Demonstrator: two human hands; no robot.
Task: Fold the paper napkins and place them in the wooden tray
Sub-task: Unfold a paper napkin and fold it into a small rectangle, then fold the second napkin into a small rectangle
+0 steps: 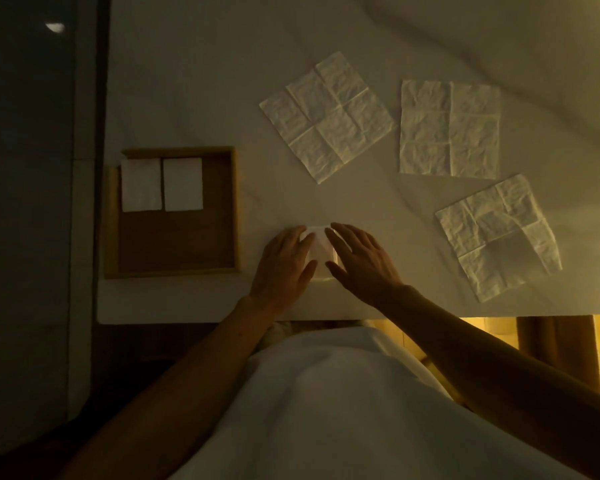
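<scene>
Our left hand (283, 263) and right hand (359, 261) press flat, fingers spread, on a small folded napkin (318, 252). Two folded napkins (161, 184) lie side by side in the wooden tray (236, 209) to the left. Three open napkins (449, 128) lie spread on the white table (194, 81) beyond our hands.

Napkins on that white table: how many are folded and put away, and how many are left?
Two folded white napkins already lie in the square wooden tray. The left hand and right hand press a third napkin. Three unfolded creased napkins remain.
</scene>
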